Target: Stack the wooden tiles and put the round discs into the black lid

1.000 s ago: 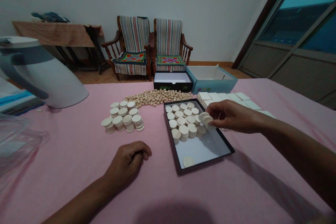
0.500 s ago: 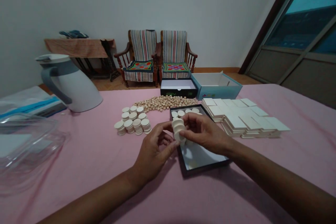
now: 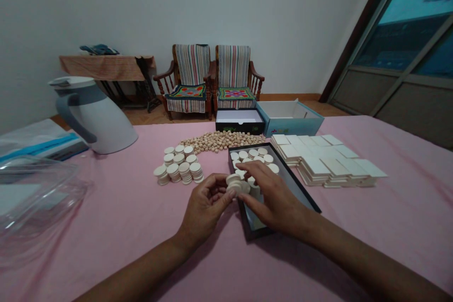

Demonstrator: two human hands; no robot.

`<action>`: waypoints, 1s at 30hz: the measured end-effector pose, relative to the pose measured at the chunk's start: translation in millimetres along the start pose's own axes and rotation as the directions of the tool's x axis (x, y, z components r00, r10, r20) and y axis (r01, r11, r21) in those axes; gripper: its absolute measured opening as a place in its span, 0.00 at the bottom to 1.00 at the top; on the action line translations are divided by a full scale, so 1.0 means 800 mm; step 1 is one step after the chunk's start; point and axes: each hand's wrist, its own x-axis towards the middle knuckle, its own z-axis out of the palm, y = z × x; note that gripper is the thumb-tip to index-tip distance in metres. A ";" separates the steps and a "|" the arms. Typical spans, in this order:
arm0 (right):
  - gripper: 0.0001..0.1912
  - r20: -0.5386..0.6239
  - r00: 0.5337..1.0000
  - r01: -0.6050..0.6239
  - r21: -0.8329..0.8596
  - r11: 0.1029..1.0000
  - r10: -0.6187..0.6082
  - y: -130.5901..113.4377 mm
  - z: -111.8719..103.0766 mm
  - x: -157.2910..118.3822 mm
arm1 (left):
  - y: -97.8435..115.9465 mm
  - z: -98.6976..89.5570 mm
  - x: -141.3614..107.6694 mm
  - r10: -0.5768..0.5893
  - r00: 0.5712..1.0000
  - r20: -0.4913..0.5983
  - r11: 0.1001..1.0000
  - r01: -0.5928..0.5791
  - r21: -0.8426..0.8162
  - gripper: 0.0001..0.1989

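My left hand [image 3: 205,205] pinches a few pale round wooden discs [image 3: 233,181] between thumb and fingers, over the left edge of a black-rimmed box lid [image 3: 297,177]. Above the lid hovers my right hand [image 3: 274,193], its thumb and fingers apart. Its thumb tip is close to the held discs; whether it touches them I cannot tell. Several stacks of discs [image 3: 262,151] stand inside the lid at its far end, partly hidden by my right hand. More disc stacks [image 3: 179,165] stand on the pink cloth, left of the lid.
Behind the lid lies a heap of small wooden cubes [image 3: 222,141]. Square wooden tiles [image 3: 329,158] are stacked on the right. A black box [image 3: 240,126] and a blue box [image 3: 293,125] stand at the back. A white jug [image 3: 106,122] and a clear plastic container [image 3: 35,198] are on the left.
The disc column both hands held has come lower and its discs now tilt in my left hand. My right hand's fingers have spread off it, and more stacks in the lid show.
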 end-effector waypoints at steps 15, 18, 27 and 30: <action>0.19 0.032 0.987 0.156 -0.370 0.916 -0.156 -0.023 0.014 -0.015 | 0.009 0.003 -0.010 -0.069 0.997 0.035 0.998 0.069 0.004 0.14; 0.20 0.025 0.989 0.147 -0.345 0.927 -0.147 -0.022 0.015 -0.018 | 0.009 0.003 -0.010 -0.082 0.996 0.035 0.997 0.082 0.001 0.15; 0.22 0.051 0.997 0.062 -0.225 0.972 -0.052 -0.024 0.010 -0.017 | 0.017 -0.001 -0.008 -0.123 0.991 0.053 0.992 0.124 -0.026 0.15; 0.21 0.054 0.996 0.082 -0.254 0.964 -0.071 -0.019 0.012 -0.016 | 0.018 -0.003 -0.006 -0.146 0.987 0.074 0.989 0.146 0.006 0.14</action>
